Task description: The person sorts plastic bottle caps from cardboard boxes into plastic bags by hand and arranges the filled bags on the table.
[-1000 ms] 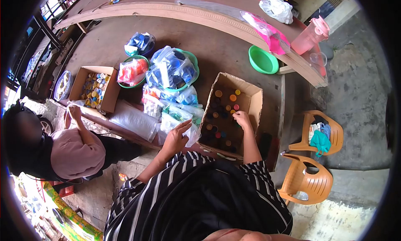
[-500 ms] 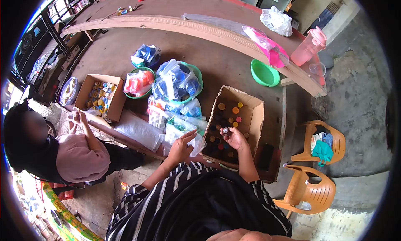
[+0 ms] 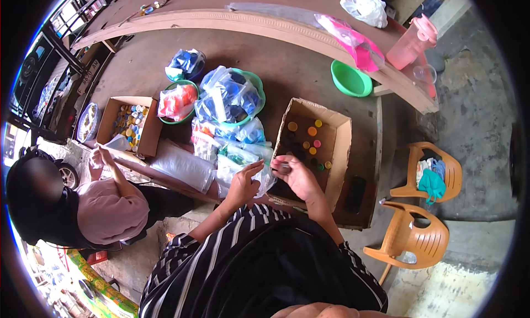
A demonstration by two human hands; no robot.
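Looking through the head view, you have a small cap [image 3: 283,168] pinched between the thumb and fingers of your right hand [image 3: 301,181], a narrow grip, with the cap blurred and over the left edge of the carton [image 3: 338,152]. Inside that carton, loose caps lie scattered on the floor: orange ones [image 3: 312,131], a pink one [image 3: 316,143], a green one [image 3: 321,167] and darker ones hard to tell apart. Your left hand [image 3: 243,184] is just beside the right one, fingers pointing toward it, at the edge of the clear bags [image 3: 229,172]; you cannot tell from here whether it grips any plastic. Behind those bags, blue packs [image 3: 226,97] fill a teal bowl [image 3: 261,92], with red packs [image 3: 176,104] in a green bowl [image 3: 194,86] to their left. Farther left, a smaller box [image 3: 150,131] holds many white, yellow and blue caps [image 3: 130,126], and flat plastic sheets [image 3: 182,166] lie between it and your left hand. At that box's near side, a co-worker's hands [image 3: 100,157] are close together. To your right, a jug [image 3: 408,49] stands on the raised ledge [image 3: 276,28], well apart from your hands.
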